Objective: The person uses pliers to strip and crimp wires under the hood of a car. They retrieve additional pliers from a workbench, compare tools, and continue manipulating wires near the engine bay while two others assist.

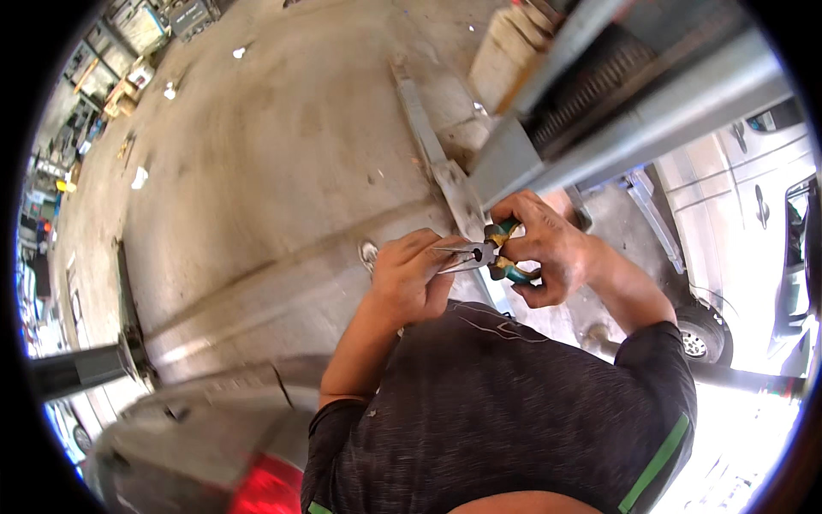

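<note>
My right hand [552,250] is wrapped round the green and yellow handles of a pair of needle-nose pliers [486,254]. The handles are spread apart, and the long metal jaws stand slightly parted, pointing left. At the jaws' tips is my left hand [413,278], its fingers curled and pressed together. Whatever those fingers pinch, if anything, is hidden or too small to name. Both hands are held up in front of my dark shirt, above the floor.
A grey metal lift post [634,128] stands close beyond my right hand, with a lift arm [428,128] along the floor. A silver car [197,437] is at the lower left, a white vehicle [728,188] at the right. A beige container [505,56] sits beside the post.
</note>
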The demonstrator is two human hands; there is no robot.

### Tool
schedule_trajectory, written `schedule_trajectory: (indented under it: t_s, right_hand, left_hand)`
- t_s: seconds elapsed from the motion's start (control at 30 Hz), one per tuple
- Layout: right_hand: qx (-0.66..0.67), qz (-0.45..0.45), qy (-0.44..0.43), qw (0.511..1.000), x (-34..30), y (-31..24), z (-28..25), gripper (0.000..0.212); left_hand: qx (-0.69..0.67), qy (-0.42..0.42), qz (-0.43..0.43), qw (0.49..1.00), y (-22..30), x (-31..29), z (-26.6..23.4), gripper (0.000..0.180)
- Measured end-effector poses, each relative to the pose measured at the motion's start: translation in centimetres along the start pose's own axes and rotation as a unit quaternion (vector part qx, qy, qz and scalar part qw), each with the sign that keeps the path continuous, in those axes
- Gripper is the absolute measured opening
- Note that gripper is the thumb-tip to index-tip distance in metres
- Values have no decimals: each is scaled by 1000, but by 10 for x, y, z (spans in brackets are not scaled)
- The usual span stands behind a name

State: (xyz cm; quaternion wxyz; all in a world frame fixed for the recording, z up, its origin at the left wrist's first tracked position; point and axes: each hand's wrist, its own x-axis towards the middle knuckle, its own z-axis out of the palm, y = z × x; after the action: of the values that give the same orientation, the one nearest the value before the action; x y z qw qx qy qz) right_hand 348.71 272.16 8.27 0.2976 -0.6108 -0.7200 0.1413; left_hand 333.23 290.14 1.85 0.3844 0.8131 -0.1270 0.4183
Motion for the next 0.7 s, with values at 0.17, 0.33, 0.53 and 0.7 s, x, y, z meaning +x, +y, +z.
schedule_trajectory:
  t_s: [0.17, 0.33, 0.53, 0.7]
  right_hand:
    - [15, 37, 35, 999, 149, 139, -52, 41]
    - [95, 53, 21, 994, 297, 278, -82, 45]
    - [189, 44, 43, 980, 487, 499, -98, 48]
    - [193, 35, 10, 981, 649, 670, -168, 49]
  left_hand:
    - [-10, -63, -32, 997, -191, 115, -57, 36]
    - [-35, -112, -126, 985, -359, 211, -120, 32]
    - [82, -107, -133, 982, -618, 312, -156, 22]
    - [164, -61, -182, 968, -810, 422, -192, 15]
